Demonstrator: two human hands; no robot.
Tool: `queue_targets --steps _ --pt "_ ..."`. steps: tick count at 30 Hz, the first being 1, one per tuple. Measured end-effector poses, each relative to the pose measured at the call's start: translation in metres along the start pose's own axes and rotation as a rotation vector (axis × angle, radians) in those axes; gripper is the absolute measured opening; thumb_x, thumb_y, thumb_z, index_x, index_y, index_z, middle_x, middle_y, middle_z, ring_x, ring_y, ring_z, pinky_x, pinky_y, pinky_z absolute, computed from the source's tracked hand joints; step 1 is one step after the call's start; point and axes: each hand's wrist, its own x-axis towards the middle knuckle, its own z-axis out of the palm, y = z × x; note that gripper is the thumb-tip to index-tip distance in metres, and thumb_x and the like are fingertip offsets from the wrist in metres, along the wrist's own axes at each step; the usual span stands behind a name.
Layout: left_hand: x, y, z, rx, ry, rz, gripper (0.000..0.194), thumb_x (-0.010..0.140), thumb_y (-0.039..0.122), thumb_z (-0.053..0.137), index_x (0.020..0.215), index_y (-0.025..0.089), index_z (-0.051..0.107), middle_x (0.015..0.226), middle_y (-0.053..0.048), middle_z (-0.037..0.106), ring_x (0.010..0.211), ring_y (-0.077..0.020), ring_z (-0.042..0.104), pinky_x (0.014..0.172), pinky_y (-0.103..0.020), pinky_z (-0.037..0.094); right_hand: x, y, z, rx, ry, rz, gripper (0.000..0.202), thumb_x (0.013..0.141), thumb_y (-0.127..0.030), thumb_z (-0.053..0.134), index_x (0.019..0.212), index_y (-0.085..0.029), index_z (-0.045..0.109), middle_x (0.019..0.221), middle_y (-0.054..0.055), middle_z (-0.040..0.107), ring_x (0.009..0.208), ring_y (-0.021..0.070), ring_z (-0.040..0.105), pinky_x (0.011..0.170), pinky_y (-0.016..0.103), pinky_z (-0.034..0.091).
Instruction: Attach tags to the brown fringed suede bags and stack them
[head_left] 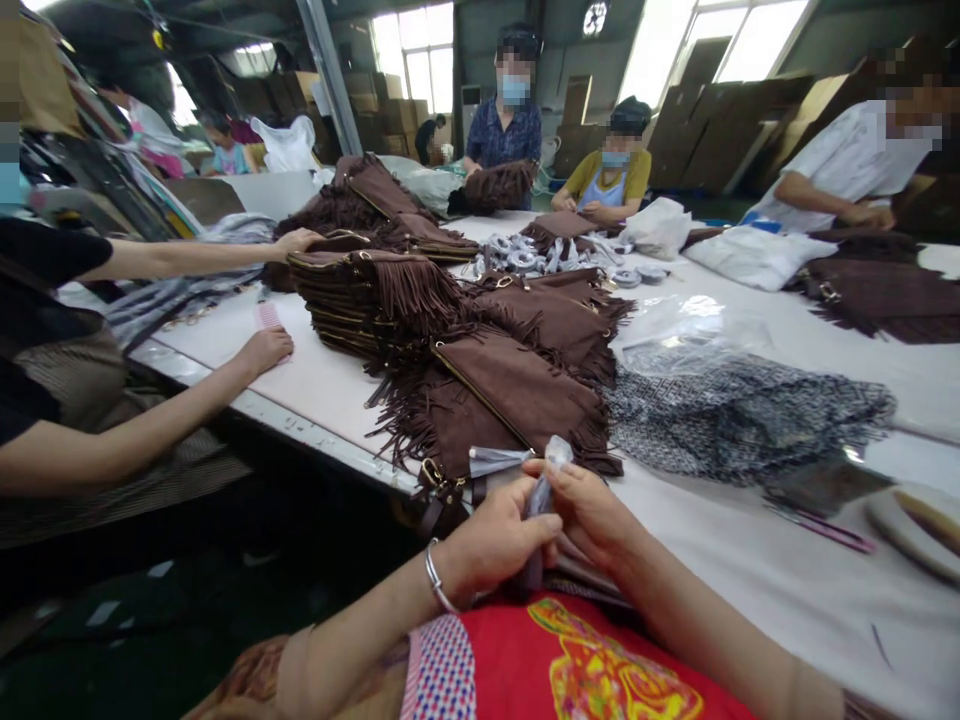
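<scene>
Close to my body at the table's front edge, my left hand [499,538] and my right hand [592,512] meet, fingers closed around a strap wrapped in thin greyish-white material [558,452]. Its lower part hangs below my fingers, and much of it is hidden by them. A flat, pale wrapped end [496,460] sticks out to the left of my fingers. Just beyond lies a brown fringed bag [517,385] with a gold zipper and a metal ring clasp [431,473] at its near corner.
A stack of brown fringed bags [337,305] stands left, with a co-worker's hand [300,240] on it. Grey wrapped coils [525,255] lie behind. To the right are speckled cloth [750,420], clear plastic [690,330] and pink-handled tweezers [825,528]. Other people work across the table.
</scene>
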Motion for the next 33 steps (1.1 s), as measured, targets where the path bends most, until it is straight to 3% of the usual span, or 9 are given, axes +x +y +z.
queue_targets --steps 5,8,11,16,19,23,26,29,33 --pt "-0.021 0.008 -0.015 -0.241 -0.171 -0.262 0.033 0.076 0.038 0.069 0.098 0.016 0.058 0.073 0.002 0.054 0.053 -0.0064 0.052 0.052 -0.021 0.049 0.014 -0.011 0.012 0.023 0.216 -0.09 0.018 0.074 -0.031 0.074 0.08 -0.016 0.066 0.07 0.003 0.072 0.062 0.0152 0.067 0.057 0.025 0.053" --pt "-0.034 0.005 -0.023 -0.266 -0.157 -0.249 0.032 0.078 0.04 0.068 0.095 0.015 0.06 0.075 0.001 0.054 0.049 -0.0045 0.047 0.046 -0.018 0.046 0.016 -0.011 0.014 0.035 0.238 -0.045 0.012 0.08 -0.027 0.069 0.082 -0.017 0.065 0.069 0.004 0.072 0.06 0.0163 0.069 0.057 0.027 0.056" --pt "-0.047 -0.002 -0.029 -0.269 -0.169 -0.226 0.032 0.076 0.031 0.072 0.102 0.015 0.06 0.078 -0.001 0.058 0.053 -0.0059 0.052 0.054 -0.021 0.05 0.015 -0.007 0.01 0.057 0.253 -0.047 0.006 0.084 -0.022 0.064 0.083 -0.016 0.064 0.072 0.004 0.073 0.06 0.0151 0.069 0.057 0.025 0.056" --pt "-0.058 -0.004 -0.039 -0.361 -0.289 -0.174 0.049 0.068 0.018 0.074 0.114 0.015 0.06 0.113 -0.015 0.062 0.1 -0.024 0.064 0.085 -0.034 0.05 0.01 -0.005 0.008 0.085 0.241 -0.08 0.002 0.083 -0.018 0.064 0.084 -0.016 0.063 0.074 0.004 0.073 0.062 0.0145 0.07 0.059 0.025 0.058" --pt "-0.05 -0.002 -0.038 -0.433 -0.28 -0.148 0.056 0.074 0.033 0.07 0.125 0.014 0.055 0.124 -0.018 0.059 0.115 -0.0296 0.057 0.093 -0.04 0.045 0.007 -0.006 0.011 0.076 0.255 -0.086 0.006 0.08 -0.018 0.067 0.083 -0.016 0.062 0.072 0.004 0.073 0.061 0.0144 0.069 0.059 0.024 0.058" --pt "-0.03 -0.007 -0.021 -0.416 -0.107 -0.202 0.051 0.084 0.058 0.053 0.111 0.015 0.059 0.097 -0.012 0.065 0.08 -0.0184 0.065 0.071 -0.032 0.051 0.005 0.0 0.013 0.03 0.269 -0.094 0.015 0.075 -0.022 0.073 0.084 -0.015 0.062 0.075 0.005 0.073 0.063 0.0154 0.069 0.059 0.025 0.057" --pt "-0.026 -0.014 -0.01 -0.285 -0.024 -0.244 0.039 0.085 0.054 0.054 0.092 0.016 0.057 0.063 0.003 0.051 0.045 -0.0058 0.043 0.045 -0.018 0.035 -0.001 0.013 0.012 -0.016 0.289 -0.055 0.021 0.074 -0.028 0.075 0.087 -0.015 0.062 0.078 0.006 0.074 0.064 0.0167 0.069 0.058 0.027 0.056" --pt "-0.037 -0.02 -0.014 -0.138 -0.026 -0.29 0.035 0.085 0.052 0.054 0.082 0.017 0.052 0.055 0.007 0.041 0.041 -0.0046 0.033 0.04 -0.017 0.024 -0.01 0.025 0.01 0.017 0.217 0.019 0.03 0.069 -0.026 0.079 0.092 -0.016 0.062 0.088 0.007 0.075 0.073 0.0185 0.07 0.067 0.03 0.057" --pt "-0.057 -0.024 -0.034 -0.03 -0.008 -0.315 0.037 0.081 0.053 0.057 0.083 0.017 0.052 0.06 0.002 0.051 0.047 -0.008 0.044 0.042 -0.019 0.026 -0.018 0.023 0.0 0.165 0.047 0.078 0.027 0.073 -0.023 0.075 0.097 -0.017 0.063 0.107 0.009 0.072 0.096 0.0202 0.068 0.085 0.033 0.053"
